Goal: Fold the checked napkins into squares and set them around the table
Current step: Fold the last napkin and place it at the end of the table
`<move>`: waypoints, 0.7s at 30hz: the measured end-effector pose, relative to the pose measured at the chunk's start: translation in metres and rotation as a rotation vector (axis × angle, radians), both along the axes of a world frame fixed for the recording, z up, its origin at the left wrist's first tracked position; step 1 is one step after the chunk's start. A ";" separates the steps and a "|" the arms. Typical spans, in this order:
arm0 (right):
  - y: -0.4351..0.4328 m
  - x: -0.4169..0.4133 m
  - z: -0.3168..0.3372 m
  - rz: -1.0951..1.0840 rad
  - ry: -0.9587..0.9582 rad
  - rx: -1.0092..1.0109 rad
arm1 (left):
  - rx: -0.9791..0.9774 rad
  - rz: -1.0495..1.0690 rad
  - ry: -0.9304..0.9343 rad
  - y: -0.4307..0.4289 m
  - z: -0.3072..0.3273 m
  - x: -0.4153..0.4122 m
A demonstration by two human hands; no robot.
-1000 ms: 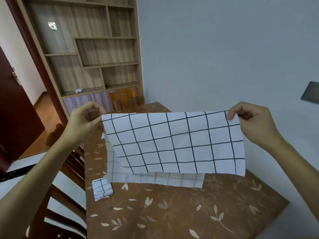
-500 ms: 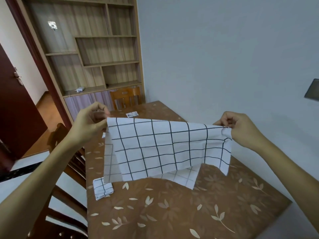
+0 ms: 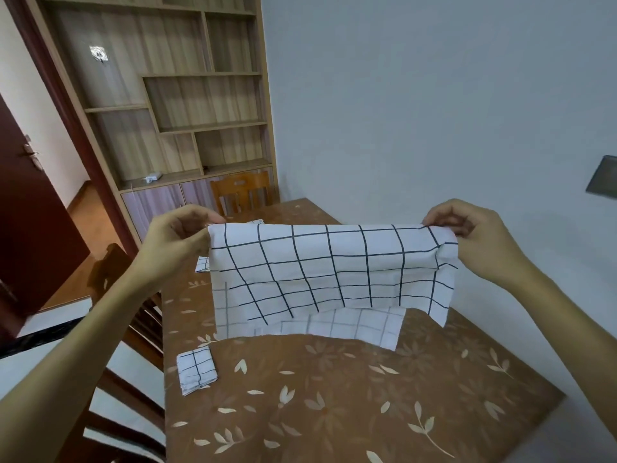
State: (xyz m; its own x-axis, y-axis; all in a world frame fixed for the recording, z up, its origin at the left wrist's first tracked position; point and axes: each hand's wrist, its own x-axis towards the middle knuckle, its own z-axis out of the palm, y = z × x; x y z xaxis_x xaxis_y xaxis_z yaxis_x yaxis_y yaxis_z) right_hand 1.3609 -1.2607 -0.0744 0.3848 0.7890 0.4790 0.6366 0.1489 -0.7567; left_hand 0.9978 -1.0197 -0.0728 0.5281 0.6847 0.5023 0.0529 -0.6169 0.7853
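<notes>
A white napkin with black checks [image 3: 320,272] hangs folded over in the air above the table [image 3: 334,412]. My left hand [image 3: 173,238] pinches its upper left corner and my right hand [image 3: 474,232] pinches the upper right corner. Its lower layer touches the table top. One folded checked square [image 3: 197,370] lies near the table's left edge. Another folded napkin [image 3: 202,264] peeks out farther back on the left, partly hidden by the held cloth. A third folded napkin [image 3: 255,222] shows just above the held napkin's top edge.
The brown table cover has a leaf pattern. Dark wooden chairs [image 3: 133,329] stand along the left side and an orange chair [image 3: 240,192] at the far end. A wooden shelf unit [image 3: 187,111] and a dark red door [image 3: 30,212] stand behind. A grey wall runs along the right.
The napkin has dropped lower and its top edge has rolled toward me, so the front layer now hangs shorter. Both hands have come down slightly, still pinching the corners.
</notes>
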 end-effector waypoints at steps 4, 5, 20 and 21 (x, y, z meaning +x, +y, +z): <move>-0.007 -0.002 0.006 0.001 0.119 0.013 | -0.247 -0.080 -0.022 0.005 -0.003 -0.003; -0.008 -0.003 0.006 -0.010 0.129 0.008 | -0.289 -0.099 -0.025 0.006 -0.004 -0.003; -0.015 -0.003 -0.002 0.003 0.043 -0.245 | -0.247 -0.107 -0.041 -0.006 -0.007 0.007; -0.017 -0.004 0.000 -0.002 0.061 -0.211 | -0.247 -0.106 -0.024 -0.006 -0.007 0.006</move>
State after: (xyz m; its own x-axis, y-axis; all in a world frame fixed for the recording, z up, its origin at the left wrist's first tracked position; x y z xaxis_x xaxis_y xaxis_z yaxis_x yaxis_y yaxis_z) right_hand 1.3571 -1.2772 -0.0745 0.4097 0.8684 0.2793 0.5889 -0.0180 -0.8080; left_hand 1.0034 -1.0253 -0.0802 0.5933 0.7294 0.3405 -0.0228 -0.4076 0.9129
